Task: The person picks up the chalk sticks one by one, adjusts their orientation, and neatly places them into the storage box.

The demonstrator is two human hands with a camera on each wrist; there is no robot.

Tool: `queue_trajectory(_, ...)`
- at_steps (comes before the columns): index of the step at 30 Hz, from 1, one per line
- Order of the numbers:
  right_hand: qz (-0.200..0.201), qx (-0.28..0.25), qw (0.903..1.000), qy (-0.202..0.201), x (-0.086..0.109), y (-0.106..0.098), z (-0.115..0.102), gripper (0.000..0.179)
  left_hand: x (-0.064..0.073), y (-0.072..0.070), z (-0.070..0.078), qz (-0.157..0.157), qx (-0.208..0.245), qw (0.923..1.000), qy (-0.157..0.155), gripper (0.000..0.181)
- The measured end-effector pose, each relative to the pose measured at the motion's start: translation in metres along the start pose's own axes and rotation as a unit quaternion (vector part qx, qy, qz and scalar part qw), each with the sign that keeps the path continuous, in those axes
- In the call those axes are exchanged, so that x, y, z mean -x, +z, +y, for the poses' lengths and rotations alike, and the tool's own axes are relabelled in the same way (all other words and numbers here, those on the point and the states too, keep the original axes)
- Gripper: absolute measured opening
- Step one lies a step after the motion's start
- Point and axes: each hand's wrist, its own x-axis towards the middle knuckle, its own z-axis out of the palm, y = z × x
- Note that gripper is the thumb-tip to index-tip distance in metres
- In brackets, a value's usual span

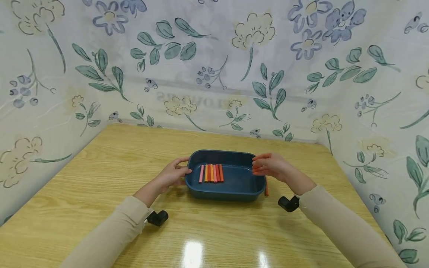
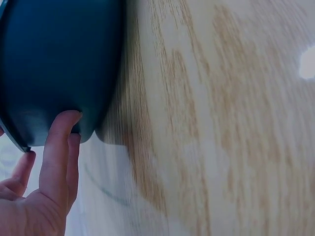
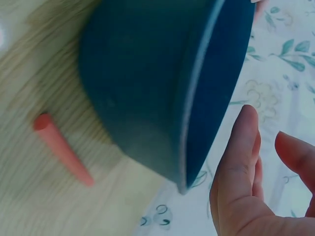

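A dark blue, rounded rectangular basin (image 1: 234,195) stands on the table. Lying side by side on its floor, left of the middle, are several short sticks (image 1: 211,173) in pink, orange and red. My left hand (image 1: 171,172) holds the basin's left end, thumb at the rim; the fingers (image 2: 58,147) press on the outer wall. Over the right end hovers my right hand (image 1: 270,166), its fingers (image 3: 238,162) fairly straight, apart from the rim and holding nothing. A red-orange round stick (image 3: 64,150) lies on the table just outside the basin's right end.
The wooden table (image 1: 117,171) reflects bright light near its front. A white floral cloth (image 1: 214,67) hangs behind it and along both sides. Black wrist devices (image 1: 157,218) sit under both sleeves.
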Motion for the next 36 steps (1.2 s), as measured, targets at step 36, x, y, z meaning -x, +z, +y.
queue_trajectory(36,0.147,-0.011,0.9884,0.036,0.012,-0.024,0.060,0.049,0.000,-0.001,0.001,0.000,0.001,1.0000,-0.007,0.059)
